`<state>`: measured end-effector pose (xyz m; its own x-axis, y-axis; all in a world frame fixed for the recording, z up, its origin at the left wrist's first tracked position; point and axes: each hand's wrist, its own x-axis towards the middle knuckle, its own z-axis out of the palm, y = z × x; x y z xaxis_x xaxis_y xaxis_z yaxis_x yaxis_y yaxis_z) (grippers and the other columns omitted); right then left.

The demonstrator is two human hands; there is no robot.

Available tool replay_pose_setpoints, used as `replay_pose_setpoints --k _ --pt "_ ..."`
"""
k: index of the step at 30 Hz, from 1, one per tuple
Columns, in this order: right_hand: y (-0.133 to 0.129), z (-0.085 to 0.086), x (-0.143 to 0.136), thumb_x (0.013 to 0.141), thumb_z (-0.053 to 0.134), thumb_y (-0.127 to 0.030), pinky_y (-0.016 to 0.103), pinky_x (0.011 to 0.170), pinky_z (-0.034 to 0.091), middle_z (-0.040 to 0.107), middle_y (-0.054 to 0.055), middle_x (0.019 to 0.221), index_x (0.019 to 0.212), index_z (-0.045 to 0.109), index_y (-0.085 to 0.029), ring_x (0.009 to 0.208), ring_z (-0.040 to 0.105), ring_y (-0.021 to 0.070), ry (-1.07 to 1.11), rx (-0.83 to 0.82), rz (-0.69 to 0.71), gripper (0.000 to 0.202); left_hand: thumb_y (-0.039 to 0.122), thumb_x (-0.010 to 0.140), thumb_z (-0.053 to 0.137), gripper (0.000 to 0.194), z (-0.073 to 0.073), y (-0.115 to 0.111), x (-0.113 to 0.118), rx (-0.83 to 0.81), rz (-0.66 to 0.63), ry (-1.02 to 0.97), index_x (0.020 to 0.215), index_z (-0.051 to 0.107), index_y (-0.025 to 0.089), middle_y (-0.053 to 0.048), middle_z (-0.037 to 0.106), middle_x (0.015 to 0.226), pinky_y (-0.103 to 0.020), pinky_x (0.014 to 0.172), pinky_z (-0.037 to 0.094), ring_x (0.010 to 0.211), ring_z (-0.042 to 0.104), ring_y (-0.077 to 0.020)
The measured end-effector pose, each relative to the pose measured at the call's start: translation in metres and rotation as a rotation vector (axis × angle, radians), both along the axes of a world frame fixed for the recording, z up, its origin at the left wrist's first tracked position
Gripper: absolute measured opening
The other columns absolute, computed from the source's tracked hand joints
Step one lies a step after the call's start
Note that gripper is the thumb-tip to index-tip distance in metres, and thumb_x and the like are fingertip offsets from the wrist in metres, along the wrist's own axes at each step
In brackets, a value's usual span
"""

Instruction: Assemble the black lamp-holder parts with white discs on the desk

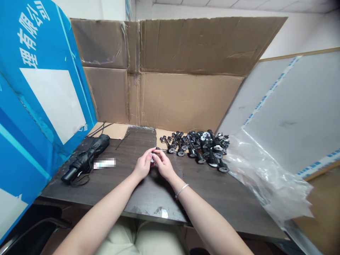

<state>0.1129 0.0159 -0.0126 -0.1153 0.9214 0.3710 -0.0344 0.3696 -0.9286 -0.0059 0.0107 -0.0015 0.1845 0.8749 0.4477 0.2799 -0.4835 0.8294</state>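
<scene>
Over the middle of the table, my left hand (143, 164) and my right hand (164, 164) meet with fingers closed round one small part (152, 159). A pale, whitish bit of it shows between the thumbs, and a dark end sticks out above the fingertips. Fingers hide most of its shape. To the right, just beyond my right hand, lies a heap of black parts (201, 158) with stems, flared round ends and pale discs.
A folded black umbrella (89, 156) with a wrist strap lies on the dark table (114, 189) at left, beside a blurred white strip (104, 163). Cardboard (186, 102) stands behind, a blue panel (77, 88) at left. Clear plastic sheeting (271, 184) hangs over the right edge.
</scene>
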Motion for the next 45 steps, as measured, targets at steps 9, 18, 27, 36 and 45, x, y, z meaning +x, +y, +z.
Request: replay_pose_setpoints --k 9,18,27,36,45 --pt "-0.004 0.002 -0.005 0.078 0.049 -0.044 0.028 0.055 0.045 0.058 0.001 0.071 0.093 0.052 -0.022 0.058 0.053 0.0137 -0.004 0.019 -0.077 0.026 0.034 0.088 0.032 0.037 0.004 0.000 0.003 0.065 0.039 -0.035 0.110 0.056 0.016 -0.007 0.062 0.111 -0.028 0.084 0.048 0.100 0.058 -0.0173" --pt "-0.005 0.006 -0.008 0.068 0.062 -0.040 0.029 0.066 0.048 0.057 0.000 0.079 0.098 0.050 -0.024 0.072 0.054 0.0148 0.176 -0.109 0.119 0.036 0.041 0.086 0.035 0.041 0.003 0.004 -0.006 -0.002 -0.035 -0.133 0.107 0.058 0.014 -0.008 0.061 0.111 -0.031 0.090 0.044 0.104 0.055 -0.0190" --pt "-0.005 0.009 -0.001 0.061 0.068 -0.034 0.028 0.060 0.048 0.056 -0.001 0.076 0.094 0.048 -0.023 0.065 0.054 0.0133 0.213 -0.142 0.202 0.040 0.040 0.085 0.036 0.043 0.005 0.004 -0.007 -0.071 -0.091 -0.216 0.107 0.059 0.012 -0.010 0.061 0.112 -0.031 0.088 0.045 0.100 0.057 -0.0197" --pt "-0.005 0.009 0.000 0.062 0.068 -0.036 0.028 0.060 0.049 0.056 -0.002 0.073 0.092 0.049 -0.022 0.062 0.053 0.0119 0.187 -0.134 0.183 0.038 0.039 0.085 0.039 0.039 0.003 0.003 -0.006 -0.022 -0.036 -0.098 0.107 0.060 0.015 -0.007 0.063 0.108 -0.028 0.085 0.047 0.099 0.058 -0.0185" --pt "-0.005 0.011 0.003 0.060 0.069 -0.032 0.027 0.057 0.048 0.055 -0.004 0.064 0.086 0.051 -0.021 0.055 0.052 0.0105 0.211 -0.149 0.177 0.034 0.031 0.086 0.038 0.031 0.013 -0.004 -0.006 0.139 0.023 0.090 0.102 0.061 0.019 -0.004 0.067 0.094 -0.025 0.076 0.048 0.081 0.062 -0.0152"
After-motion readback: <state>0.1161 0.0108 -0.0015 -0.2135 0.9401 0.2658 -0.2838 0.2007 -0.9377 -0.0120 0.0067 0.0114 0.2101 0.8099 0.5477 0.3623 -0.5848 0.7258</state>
